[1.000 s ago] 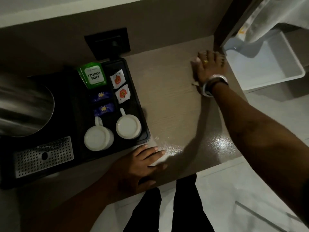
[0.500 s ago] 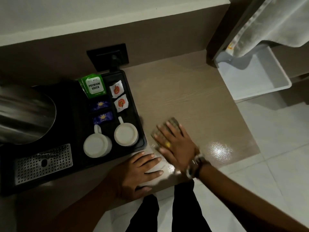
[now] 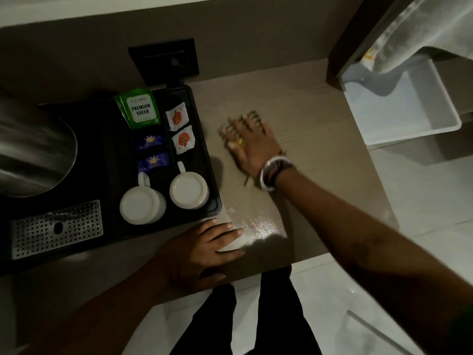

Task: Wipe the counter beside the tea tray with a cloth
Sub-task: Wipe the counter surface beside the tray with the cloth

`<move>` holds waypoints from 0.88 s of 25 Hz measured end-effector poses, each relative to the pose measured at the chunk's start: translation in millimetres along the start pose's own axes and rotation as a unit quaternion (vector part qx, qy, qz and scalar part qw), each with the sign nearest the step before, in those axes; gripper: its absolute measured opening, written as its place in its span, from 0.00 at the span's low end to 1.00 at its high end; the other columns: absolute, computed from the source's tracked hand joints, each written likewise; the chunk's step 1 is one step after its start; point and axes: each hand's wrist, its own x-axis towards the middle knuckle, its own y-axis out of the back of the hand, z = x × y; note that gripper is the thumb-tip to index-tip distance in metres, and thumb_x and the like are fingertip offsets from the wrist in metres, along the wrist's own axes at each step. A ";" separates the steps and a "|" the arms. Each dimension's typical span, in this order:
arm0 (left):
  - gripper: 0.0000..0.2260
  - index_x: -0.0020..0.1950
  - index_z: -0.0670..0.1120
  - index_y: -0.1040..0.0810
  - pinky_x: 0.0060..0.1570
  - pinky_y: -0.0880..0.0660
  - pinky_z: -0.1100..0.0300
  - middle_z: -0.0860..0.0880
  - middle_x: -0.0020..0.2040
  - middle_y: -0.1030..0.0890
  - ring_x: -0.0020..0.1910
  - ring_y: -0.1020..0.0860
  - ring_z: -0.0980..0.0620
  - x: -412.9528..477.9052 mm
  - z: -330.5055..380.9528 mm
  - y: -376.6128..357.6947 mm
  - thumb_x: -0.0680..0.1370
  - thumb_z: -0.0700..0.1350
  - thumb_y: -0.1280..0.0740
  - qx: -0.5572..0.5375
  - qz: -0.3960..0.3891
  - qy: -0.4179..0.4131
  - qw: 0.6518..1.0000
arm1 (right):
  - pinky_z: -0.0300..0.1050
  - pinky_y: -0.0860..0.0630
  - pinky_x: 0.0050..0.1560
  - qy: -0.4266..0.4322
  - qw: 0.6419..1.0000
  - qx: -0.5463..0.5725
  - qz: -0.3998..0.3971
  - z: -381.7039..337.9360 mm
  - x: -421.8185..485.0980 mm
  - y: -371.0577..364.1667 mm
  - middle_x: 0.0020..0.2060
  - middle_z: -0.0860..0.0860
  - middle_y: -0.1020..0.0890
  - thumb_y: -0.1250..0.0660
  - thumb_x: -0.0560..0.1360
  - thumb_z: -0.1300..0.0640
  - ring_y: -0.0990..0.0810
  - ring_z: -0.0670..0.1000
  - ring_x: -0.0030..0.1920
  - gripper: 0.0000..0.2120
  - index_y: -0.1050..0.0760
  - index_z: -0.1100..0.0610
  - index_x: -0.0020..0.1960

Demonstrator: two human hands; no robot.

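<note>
My right hand [image 3: 253, 147] lies flat on a cloth [image 3: 227, 128], pressing it onto the light wooden counter [image 3: 307, 119] just right of the black tea tray [image 3: 204, 139]. Only the cloth's edge shows past my blurred fingers. Two white cups [image 3: 189, 189], a green tea sachet [image 3: 139, 108] and small packets sit in the tray. Near the counter's front edge my left hand [image 3: 202, 249] rests palm down with fingers spread, holding nothing, just below the tray's corner.
A steel kettle [image 3: 30, 152] and a perforated drip grille [image 3: 56, 228] occupy the tray's left side. A black wall socket [image 3: 163, 61] sits behind. A white bin [image 3: 404, 106] with a towel [image 3: 419, 29] hanging above it stands to the right. A wet sheen [image 3: 261, 224] marks the counter's front.
My right hand swept the cloth from the counter's far right corner toward the front, and has now slid back up along the tray's right edge. My left hand has stayed put.
</note>
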 end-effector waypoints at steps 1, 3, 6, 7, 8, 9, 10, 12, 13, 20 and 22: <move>0.29 0.82 0.53 0.34 0.80 0.51 0.43 0.43 0.83 0.40 0.82 0.42 0.40 -0.2 -2.9 0.0 0.83 0.61 0.38 0.006 -0.001 -0.007 1.000 | 0.59 0.50 0.81 -0.012 1.000 -0.013 0.005 17.7 26.7 7.7 0.82 0.49 0.39 0.52 0.84 0.43 0.44 0.56 0.82 0.25 0.40 0.42 0.81; 0.29 0.81 0.52 0.33 0.80 0.51 0.43 0.43 0.83 0.40 0.82 0.42 0.40 -0.8 -5.0 -0.9 0.82 0.61 0.36 -0.002 0.004 -0.010 1.000 | 0.58 0.49 0.81 -0.066 0.997 -0.030 0.024 69.0 52.7 21.5 0.81 0.51 0.37 0.51 0.84 0.41 0.41 0.58 0.81 0.26 0.38 0.43 0.81; 0.29 0.83 0.55 0.36 0.79 0.45 0.40 0.45 0.85 0.43 0.83 0.45 0.42 -1.8 1.5 -4.6 0.83 0.61 0.37 -0.012 0.002 0.006 1.000 | 0.59 0.49 0.81 -0.185 0.979 -0.003 0.082 150.5 30.1 39.9 0.81 0.52 0.36 0.55 0.81 0.36 0.40 0.59 0.81 0.31 0.36 0.45 0.80; 0.29 0.83 0.56 0.37 0.79 0.44 0.40 0.45 0.85 0.44 0.83 0.46 0.43 -6.4 2.7 -3.4 0.83 0.61 0.37 -0.016 0.003 0.009 1.000 | 0.59 0.49 0.81 -0.207 0.974 0.000 0.096 161.2 16.8 44.1 0.81 0.53 0.37 0.56 0.81 0.35 0.41 0.59 0.81 0.32 0.37 0.46 0.80; 0.29 0.83 0.57 0.37 0.79 0.44 0.40 0.46 0.85 0.45 0.84 0.46 0.43 -7.1 3.5 -1.1 0.83 0.61 0.37 -0.021 0.000 0.009 1.000 | 0.60 0.50 0.81 -0.229 0.968 0.006 0.103 165.1 1.5 46.7 0.82 0.53 0.38 0.56 0.81 0.34 0.43 0.59 0.82 0.33 0.39 0.47 0.81; 0.29 0.83 0.58 0.38 0.79 0.44 0.41 0.46 0.85 0.45 0.84 0.46 0.43 -3.7 1.6 0.7 0.83 0.62 0.37 -0.022 -0.013 0.009 1.000 | 0.60 0.52 0.82 -0.247 0.964 0.014 0.102 162.7 -12.5 44.9 0.83 0.53 0.41 0.57 0.81 0.34 0.45 0.60 0.82 0.34 0.41 0.47 0.82; 0.29 0.83 0.58 0.38 0.79 0.44 0.41 0.46 0.85 0.45 0.83 0.46 0.43 -0.7 1.1 2.6 0.83 0.62 0.38 -0.016 -0.023 0.011 1.000 | 0.61 0.52 0.82 -0.251 0.963 0.016 0.096 151.1 -28.2 36.9 0.83 0.53 0.43 0.57 0.81 0.33 0.47 0.60 0.83 0.34 0.43 0.47 0.82; 0.29 0.82 0.58 0.36 0.79 0.46 0.43 0.45 0.84 0.41 0.82 0.42 0.42 3.6 -0.9 7.1 0.81 0.63 0.38 0.016 -0.028 0.011 0.999 | 0.64 0.52 0.81 -0.186 0.980 0.011 0.065 101.6 -68.1 6.8 0.83 0.53 0.44 0.57 0.81 0.34 0.48 0.60 0.83 0.33 0.44 0.46 0.83; 0.30 0.81 0.57 0.36 0.78 0.48 0.44 0.45 0.83 0.39 0.81 0.41 0.42 3.5 -0.7 8.1 0.81 0.63 0.38 0.025 -0.029 0.013 0.999 | 0.65 0.51 0.80 -0.121 0.992 0.002 0.034 71.1 -99.2 -11.8 0.83 0.52 0.44 0.57 0.82 0.34 0.47 0.59 0.83 0.33 0.43 0.46 0.83; 0.29 0.82 0.56 0.37 0.78 0.50 0.45 0.44 0.84 0.41 0.82 0.42 0.42 3.3 1.2 9.9 0.82 0.63 0.42 0.028 -0.023 0.003 0.999 | 0.65 0.45 0.78 -0.169 0.985 -0.019 0.043 98.2 -191.6 -17.6 0.83 0.52 0.41 0.51 0.81 0.37 0.42 0.60 0.82 0.31 0.39 0.46 0.81; 0.29 0.82 0.55 0.36 0.78 0.49 0.45 0.44 0.83 0.39 0.81 0.41 0.42 3.0 0.7 7.9 0.82 0.63 0.41 0.040 -0.020 0.004 0.999 | 0.65 0.49 0.80 -0.308 0.947 0.039 0.084 110.6 -153.0 -2.3 0.84 0.53 0.45 0.54 0.82 0.38 0.48 0.60 0.83 0.30 0.43 0.47 0.82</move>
